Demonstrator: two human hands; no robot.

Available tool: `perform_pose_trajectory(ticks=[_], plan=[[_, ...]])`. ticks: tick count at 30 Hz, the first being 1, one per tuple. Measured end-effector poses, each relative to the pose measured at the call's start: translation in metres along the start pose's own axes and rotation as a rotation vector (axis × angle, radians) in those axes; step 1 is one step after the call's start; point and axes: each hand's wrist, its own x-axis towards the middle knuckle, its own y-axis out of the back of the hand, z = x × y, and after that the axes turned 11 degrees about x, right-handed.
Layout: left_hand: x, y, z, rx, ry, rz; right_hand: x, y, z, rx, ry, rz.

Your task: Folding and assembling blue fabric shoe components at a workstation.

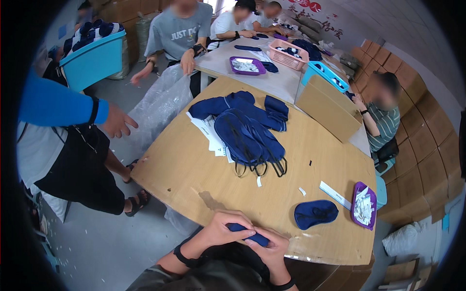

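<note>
- Left hand (224,229) curled, thumb and fingers closed on a folded navy cloth (259,239), right at the table's (179,165) near edge!
- Right hand (273,247) grips the other end, fingers bent.
- Purple basket (359,186) sits by the right edge, navy eye mask (315,214) near it.
- Navy pile (247,133) towards the far edge!

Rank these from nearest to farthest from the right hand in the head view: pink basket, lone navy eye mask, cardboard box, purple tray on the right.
From the right hand:
1. Lone navy eye mask, just to its right.
2. Purple tray, farther right, near the table edge.
3. Cardboard box, ahead and right.
4. Pink basket, far ahead.
</note>
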Motion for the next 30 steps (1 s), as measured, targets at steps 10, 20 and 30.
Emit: perform_pose_trajectory(ticks=[10, 20, 30], plan=[[0.017, 0.013, 0.003, 0.037, 0.177, -0.253, 0.001, 0.009, 0.002, 0.065, -0.071, -0.021], [0.013, 0.003, 0.003, 0.155, 0.170, -0.199, 0.005, 0.007, -0.005, 0.030, -0.075, 0.070], [0.013, 0.007, 0.002, 0.007, 0.212, -0.262, 0.024, 0.083, -0.044, -0.977, 0.159, 0.283]])
